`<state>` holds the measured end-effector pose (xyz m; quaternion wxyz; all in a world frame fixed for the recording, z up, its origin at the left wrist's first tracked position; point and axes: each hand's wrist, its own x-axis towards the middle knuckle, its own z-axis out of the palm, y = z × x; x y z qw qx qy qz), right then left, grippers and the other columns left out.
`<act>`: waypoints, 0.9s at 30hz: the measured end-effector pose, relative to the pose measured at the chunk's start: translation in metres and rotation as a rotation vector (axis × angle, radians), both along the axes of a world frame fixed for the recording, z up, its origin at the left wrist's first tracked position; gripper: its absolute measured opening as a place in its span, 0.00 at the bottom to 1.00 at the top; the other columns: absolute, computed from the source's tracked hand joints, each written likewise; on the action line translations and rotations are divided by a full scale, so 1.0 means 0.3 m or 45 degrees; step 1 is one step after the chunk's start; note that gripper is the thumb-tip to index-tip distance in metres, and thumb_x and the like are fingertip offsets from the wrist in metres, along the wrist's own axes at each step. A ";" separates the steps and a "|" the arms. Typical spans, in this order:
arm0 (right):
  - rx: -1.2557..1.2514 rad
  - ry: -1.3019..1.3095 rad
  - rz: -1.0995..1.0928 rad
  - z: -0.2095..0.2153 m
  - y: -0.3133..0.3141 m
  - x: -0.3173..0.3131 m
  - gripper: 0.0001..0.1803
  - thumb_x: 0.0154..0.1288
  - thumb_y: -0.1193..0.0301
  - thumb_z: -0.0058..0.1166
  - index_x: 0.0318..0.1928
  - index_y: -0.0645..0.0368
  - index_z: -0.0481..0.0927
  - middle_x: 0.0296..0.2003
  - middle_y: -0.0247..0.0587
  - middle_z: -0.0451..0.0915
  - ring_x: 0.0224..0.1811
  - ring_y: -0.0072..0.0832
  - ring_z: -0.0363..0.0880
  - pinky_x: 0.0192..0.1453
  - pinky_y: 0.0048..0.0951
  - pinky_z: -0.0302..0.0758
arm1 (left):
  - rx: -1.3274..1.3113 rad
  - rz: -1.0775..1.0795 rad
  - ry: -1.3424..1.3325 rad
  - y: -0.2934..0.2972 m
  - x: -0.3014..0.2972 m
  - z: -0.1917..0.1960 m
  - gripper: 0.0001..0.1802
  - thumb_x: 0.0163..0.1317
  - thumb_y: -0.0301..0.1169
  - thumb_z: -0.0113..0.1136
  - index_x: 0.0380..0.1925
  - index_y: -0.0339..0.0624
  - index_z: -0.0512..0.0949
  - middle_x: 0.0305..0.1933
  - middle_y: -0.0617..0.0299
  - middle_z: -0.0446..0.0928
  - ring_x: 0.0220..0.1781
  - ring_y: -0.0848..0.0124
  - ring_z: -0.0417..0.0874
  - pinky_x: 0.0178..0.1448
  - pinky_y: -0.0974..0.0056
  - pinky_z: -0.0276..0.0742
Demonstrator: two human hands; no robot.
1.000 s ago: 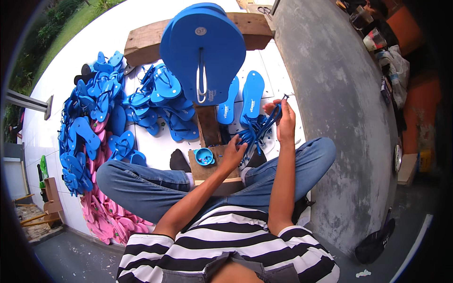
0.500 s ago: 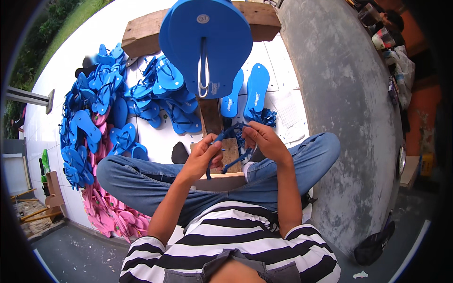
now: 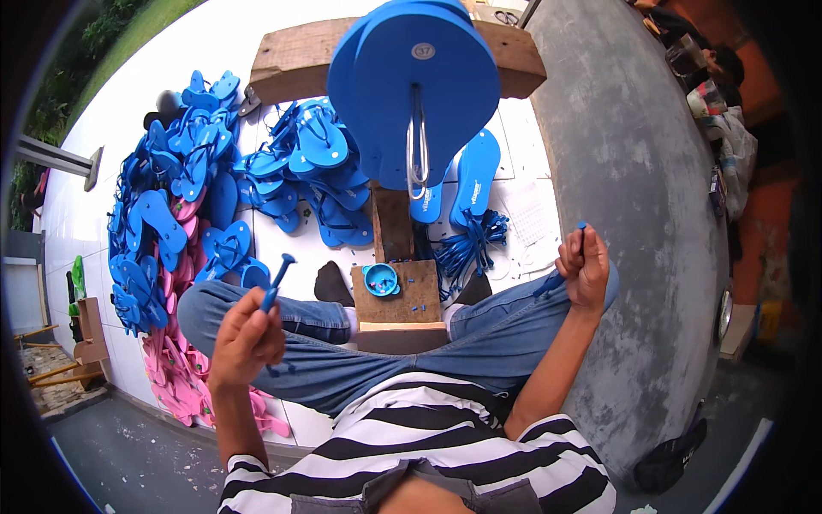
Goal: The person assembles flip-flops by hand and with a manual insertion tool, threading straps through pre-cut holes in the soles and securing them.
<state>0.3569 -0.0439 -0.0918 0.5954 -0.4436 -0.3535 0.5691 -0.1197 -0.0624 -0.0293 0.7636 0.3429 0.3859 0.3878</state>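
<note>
My left hand (image 3: 244, 343), at the left over my knee, is closed round a blue flip-flop strap (image 3: 279, 278) whose plugged end sticks up. Out to the right, my right hand (image 3: 585, 270) grips another blue strap (image 3: 548, 285), one end showing above the fist and the rest below. Ahead of me, several blue flip-flop soles (image 3: 424, 77) hang stacked on a wooden stand, with a bent metal loop (image 3: 417, 158) through the front one. Between my feet, a small blue bowl (image 3: 367, 277) rests on a wooden block (image 3: 377, 306) beside small blue bits.
A bundle of blue straps (image 3: 473, 244) lies by my right foot, near loose blue soles (image 3: 479, 171). Left of the stand are heaps of blue flip-flops (image 3: 317, 141) and pink flip-flops (image 3: 180, 377). The stand's wooden crossbeam (image 3: 295, 58) spans ahead; a grey ledge (image 3: 625, 214) runs along the right.
My hands were close together in the middle, working at tangled straps. They have moved wide apart, each with a strap, and the bowl on the block now shows.
</note>
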 end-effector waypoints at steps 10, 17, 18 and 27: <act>-0.092 0.290 0.419 0.019 0.086 -0.456 0.14 0.80 0.62 0.39 0.48 0.60 0.70 0.47 0.50 0.84 0.54 0.35 0.82 0.59 0.30 0.73 | 0.612 -0.929 1.050 -0.104 0.492 -0.614 0.14 0.66 0.32 0.58 0.47 0.37 0.74 0.43 0.41 0.80 0.47 0.43 0.80 0.48 0.50 0.76; -0.091 0.118 0.490 0.012 0.076 -0.490 0.15 0.80 0.60 0.38 0.47 0.59 0.70 0.52 0.56 0.81 0.61 0.36 0.78 0.66 0.31 0.67 | 0.709 -0.549 1.146 -0.052 0.430 -0.578 0.15 0.69 0.34 0.54 0.50 0.36 0.75 0.39 0.46 0.80 0.40 0.54 0.82 0.45 0.55 0.77; -0.080 0.081 0.482 0.015 0.078 -0.494 0.16 0.80 0.59 0.39 0.47 0.59 0.70 0.53 0.56 0.81 0.61 0.34 0.78 0.66 0.30 0.67 | 0.583 -0.393 0.987 -0.010 0.426 -0.523 0.14 0.71 0.34 0.53 0.49 0.36 0.76 0.37 0.49 0.81 0.36 0.57 0.82 0.42 0.56 0.77; 0.073 -0.308 0.211 0.011 0.115 -0.604 0.20 0.77 0.57 0.47 0.56 0.60 0.69 0.47 0.41 0.83 0.53 0.26 0.79 0.51 0.27 0.74 | 0.338 -0.312 0.425 0.106 0.448 -0.205 0.15 0.72 0.38 0.55 0.47 0.37 0.79 0.31 0.65 0.81 0.28 0.81 0.79 0.23 0.75 0.71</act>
